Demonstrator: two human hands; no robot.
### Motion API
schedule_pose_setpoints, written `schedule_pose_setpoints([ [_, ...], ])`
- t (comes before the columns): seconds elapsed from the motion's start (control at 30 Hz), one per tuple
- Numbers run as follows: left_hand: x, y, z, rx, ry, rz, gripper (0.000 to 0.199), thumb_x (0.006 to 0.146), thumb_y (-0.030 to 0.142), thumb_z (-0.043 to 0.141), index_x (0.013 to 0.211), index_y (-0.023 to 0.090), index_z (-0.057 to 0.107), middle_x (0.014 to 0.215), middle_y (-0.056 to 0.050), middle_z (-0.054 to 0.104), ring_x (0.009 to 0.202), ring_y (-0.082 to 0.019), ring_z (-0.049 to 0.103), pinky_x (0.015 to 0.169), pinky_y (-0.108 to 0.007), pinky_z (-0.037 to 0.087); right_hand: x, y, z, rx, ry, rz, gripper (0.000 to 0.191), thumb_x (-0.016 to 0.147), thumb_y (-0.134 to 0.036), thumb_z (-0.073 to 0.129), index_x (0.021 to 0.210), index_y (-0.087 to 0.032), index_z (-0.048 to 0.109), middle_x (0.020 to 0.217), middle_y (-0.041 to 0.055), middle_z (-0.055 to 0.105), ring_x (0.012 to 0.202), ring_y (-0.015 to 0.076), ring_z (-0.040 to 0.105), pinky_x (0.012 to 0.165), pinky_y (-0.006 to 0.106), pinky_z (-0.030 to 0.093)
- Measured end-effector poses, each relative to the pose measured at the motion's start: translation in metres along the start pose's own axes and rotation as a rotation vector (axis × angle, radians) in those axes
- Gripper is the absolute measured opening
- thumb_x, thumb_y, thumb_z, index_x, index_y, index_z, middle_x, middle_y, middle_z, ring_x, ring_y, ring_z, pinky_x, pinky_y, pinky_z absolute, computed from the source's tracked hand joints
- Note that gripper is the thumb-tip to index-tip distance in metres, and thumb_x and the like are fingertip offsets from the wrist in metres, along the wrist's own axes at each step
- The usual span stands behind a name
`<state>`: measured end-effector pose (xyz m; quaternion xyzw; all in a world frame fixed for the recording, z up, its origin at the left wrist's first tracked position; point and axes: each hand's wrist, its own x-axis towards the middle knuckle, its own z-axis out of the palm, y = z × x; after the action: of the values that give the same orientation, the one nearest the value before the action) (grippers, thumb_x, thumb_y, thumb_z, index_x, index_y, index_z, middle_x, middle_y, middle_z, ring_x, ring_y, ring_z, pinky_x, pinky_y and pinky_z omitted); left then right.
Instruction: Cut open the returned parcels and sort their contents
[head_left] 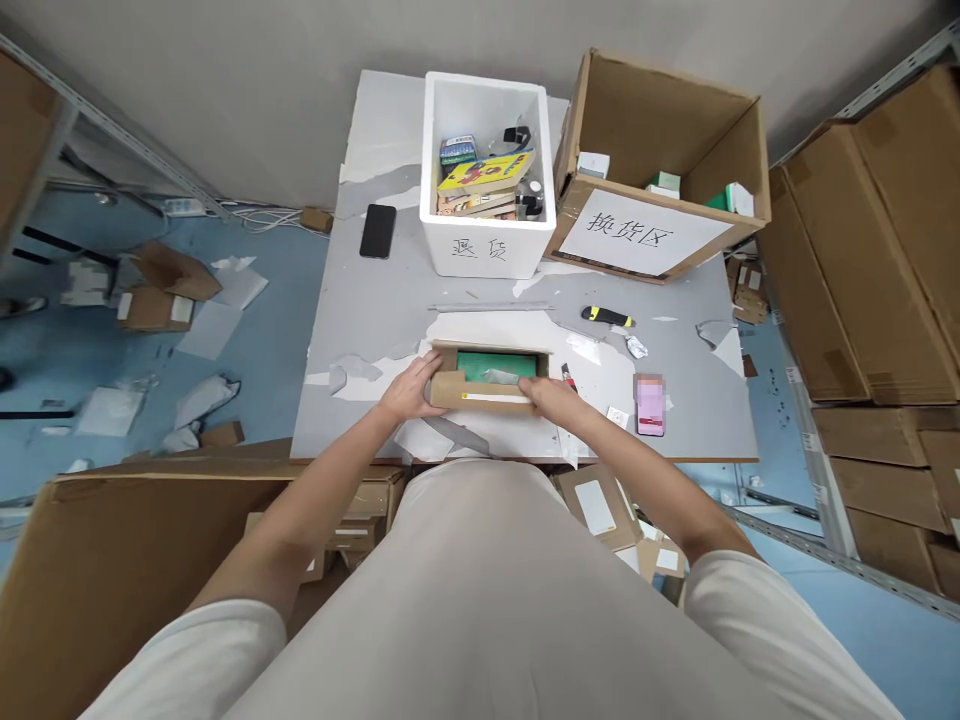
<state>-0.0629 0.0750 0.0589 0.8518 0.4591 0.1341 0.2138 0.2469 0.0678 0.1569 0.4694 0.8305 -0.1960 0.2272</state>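
Note:
A small cardboard box [445, 393] stands open at the top near the table's front edge. Inside it lies a green package [496, 363], with a bit of clear plastic [501, 377] over its front part. My left hand [409, 389] is closed on the box's left end, thumb at the front and fingers toward the back. At the right front corner, my right hand [550, 398] grips the box wall, its fingertips at the opening beside the green package. A white strip runs along the front of the box.
Behind stand a white foam box [480, 245] holding books and small goods, and a large carton [675, 235] with small boxes. A black phone [378, 231], a yellow-black utility knife [606, 316], a lit phone [649, 405] and paper scraps share the table [405, 290]. Cartons [862, 300] rise at right.

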Motion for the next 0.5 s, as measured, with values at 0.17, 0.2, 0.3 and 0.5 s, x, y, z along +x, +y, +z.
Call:
schedule_pose_setpoints([
  [0.17, 0.009, 0.006, -0.002, 0.006, -0.025, -0.026, 0.092, 0.067, 0.049, 0.068, 0.142, 0.010, 0.032, 0.150, -0.020, 0.033, 0.137, -0.032, 0.036, 0.110, -0.044, 0.036, -0.018, -0.002, 0.017, -0.101, 0.181, -0.004, 0.033, 0.090, -0.005, 0.033, 0.110, -0.016, 0.057, 0.106, 0.0166, 0.063, 0.100, 0.0256, 0.057, 0.078, 0.033, 0.043],
  [0.2, 0.011, 0.006, -0.005, 0.012, -0.051, -0.021, 0.090, 0.068, 0.046, 0.066, 0.143, 0.009, 0.031, 0.150, -0.021, 0.032, 0.138, -0.031, 0.035, 0.111, -0.043, 0.034, -0.023, -0.002, 0.023, -0.102, 0.196, -0.051, 0.033, 0.091, -0.006, 0.033, 0.111, -0.016, 0.058, 0.108, 0.0167, 0.063, 0.101, 0.0258, 0.056, 0.082, 0.035, 0.042],
  [0.3, 0.014, 0.008, -0.022, 0.074, -0.188, 0.001, 0.095, 0.065, 0.040, 0.068, 0.145, 0.008, 0.028, 0.152, -0.021, 0.028, 0.141, -0.034, 0.028, 0.114, -0.047, 0.027, -0.034, 0.003, 0.040, -0.021, 0.274, -0.219, 0.028, 0.091, -0.022, 0.047, 0.115, -0.013, 0.058, 0.130, 0.0191, 0.054, 0.119, 0.0290, 0.049, 0.096, 0.042, 0.039],
  [0.5, 0.031, 0.041, -0.062, 0.264, -0.354, -0.082, 0.057, 0.070, 0.036, 0.059, 0.124, 0.016, 0.058, 0.126, -0.015, 0.061, 0.127, -0.036, 0.047, 0.108, -0.058, 0.023, -0.007, 0.012, 0.017, 0.188, 0.147, -0.324, 0.032, 0.095, -0.025, 0.038, 0.105, -0.016, 0.067, 0.121, 0.0116, 0.063, 0.114, 0.0209, 0.056, 0.096, 0.033, 0.041],
])
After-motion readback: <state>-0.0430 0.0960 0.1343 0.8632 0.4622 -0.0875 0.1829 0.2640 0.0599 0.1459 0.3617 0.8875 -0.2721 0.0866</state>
